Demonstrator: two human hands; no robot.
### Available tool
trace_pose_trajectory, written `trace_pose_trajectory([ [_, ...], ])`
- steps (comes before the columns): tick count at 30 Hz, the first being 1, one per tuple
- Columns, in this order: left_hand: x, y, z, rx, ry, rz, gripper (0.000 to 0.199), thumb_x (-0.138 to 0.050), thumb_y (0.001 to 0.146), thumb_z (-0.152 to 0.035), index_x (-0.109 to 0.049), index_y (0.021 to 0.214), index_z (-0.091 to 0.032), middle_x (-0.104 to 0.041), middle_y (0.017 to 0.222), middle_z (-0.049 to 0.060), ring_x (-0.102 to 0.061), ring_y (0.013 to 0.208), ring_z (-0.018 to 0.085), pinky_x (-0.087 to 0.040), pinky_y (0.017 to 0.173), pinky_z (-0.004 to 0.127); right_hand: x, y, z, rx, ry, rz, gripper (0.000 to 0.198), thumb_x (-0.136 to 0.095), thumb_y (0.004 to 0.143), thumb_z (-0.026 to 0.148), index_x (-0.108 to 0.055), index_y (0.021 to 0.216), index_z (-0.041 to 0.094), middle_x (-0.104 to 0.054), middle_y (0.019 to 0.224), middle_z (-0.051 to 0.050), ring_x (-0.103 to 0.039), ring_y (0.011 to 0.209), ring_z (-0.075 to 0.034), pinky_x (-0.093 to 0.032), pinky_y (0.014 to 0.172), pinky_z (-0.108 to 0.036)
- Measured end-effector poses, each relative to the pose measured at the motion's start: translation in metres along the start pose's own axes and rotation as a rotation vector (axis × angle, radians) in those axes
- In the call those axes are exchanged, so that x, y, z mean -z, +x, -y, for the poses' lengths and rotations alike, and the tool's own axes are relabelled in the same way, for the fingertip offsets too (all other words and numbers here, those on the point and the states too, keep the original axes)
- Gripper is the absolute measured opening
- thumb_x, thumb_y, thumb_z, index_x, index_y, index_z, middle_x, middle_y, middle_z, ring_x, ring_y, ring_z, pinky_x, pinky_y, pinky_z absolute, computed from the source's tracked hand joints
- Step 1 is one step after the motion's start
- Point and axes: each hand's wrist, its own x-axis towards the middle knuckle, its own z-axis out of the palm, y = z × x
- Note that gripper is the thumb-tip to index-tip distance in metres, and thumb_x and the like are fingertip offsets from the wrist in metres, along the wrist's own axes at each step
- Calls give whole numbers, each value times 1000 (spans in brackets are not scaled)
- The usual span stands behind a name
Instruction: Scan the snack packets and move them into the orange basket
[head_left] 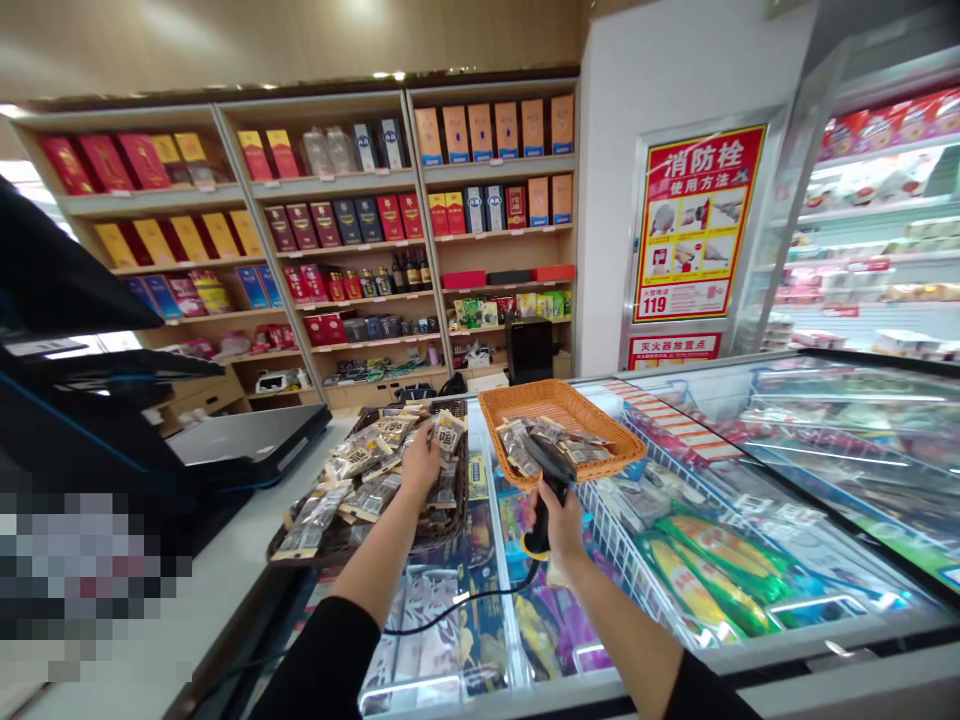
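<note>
My left hand (421, 462) is over the dark brown wicker tray (289, 552), its fingers closed at a small snack packet (448, 433) on the pile. Many similar packets, clear with beige printed labels, fill this tray. In my right hand (561, 530) is a black handheld barcode scanner (553, 468), gripped by its handle, with a black cable (465, 602) trailing left. The scanner's head is in front of an orange-brown woven basket (540, 395), where a smaller heap of packets (517, 445) lies. Part of that heap is hidden behind the scanner.
Both containers rest on a glass-topped chest freezer (750, 500) holding packaged goods. At left are a flat scale platform (247, 440) and a dark checkout machine (67, 400) on a white counter. Shelves (420, 235) of boxes stand behind; a refrigerated display (877, 230) is at right.
</note>
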Motion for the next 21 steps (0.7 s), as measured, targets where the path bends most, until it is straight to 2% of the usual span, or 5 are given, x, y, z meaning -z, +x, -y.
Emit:
trace_pose_trajectory([
  [5,-10,-11,-10,-61,292,34,51,-51,83,-28,-48,128,-4,-55,124,23,-48,121,32,-34,102,41,2,0,-2,-13,10,7,37,-73,67,50,-52,75,20,-53,50,6,-45,34,-10,-36,32,-22],
  [9,-11,-12,-16,-23,294,109,62,-59,77,-32,-45,131,-3,-56,123,24,-50,119,33,-36,100,41,2,0,-2,-13,8,3,37,-73,66,49,-52,77,20,-52,49,7,-45,34,-11,-36,32,-22],
  [12,-9,-10,-17,39,-12,87,56,-54,79,-27,-45,132,-10,-60,121,19,-55,114,29,-41,96,38,2,0,-2,2,-10,16,37,-72,67,50,-52,77,20,-52,48,7,-45,33,-11,-36,32,-22],
  [17,-1,-7,-21,257,-941,159,48,-29,91,-44,-48,126,-18,-65,114,12,-65,98,21,-52,82,36,0,-7,6,66,-109,138,35,-66,74,51,-53,68,19,-50,45,5,-43,34,-10,-37,35,-23],
  [21,3,-9,-24,329,-1208,229,40,-49,85,-47,-58,110,-17,-67,112,12,-63,104,21,-53,82,34,-1,-15,15,145,-294,330,40,-58,81,49,-52,54,19,-49,40,2,-44,36,-11,-37,40,-24],
])
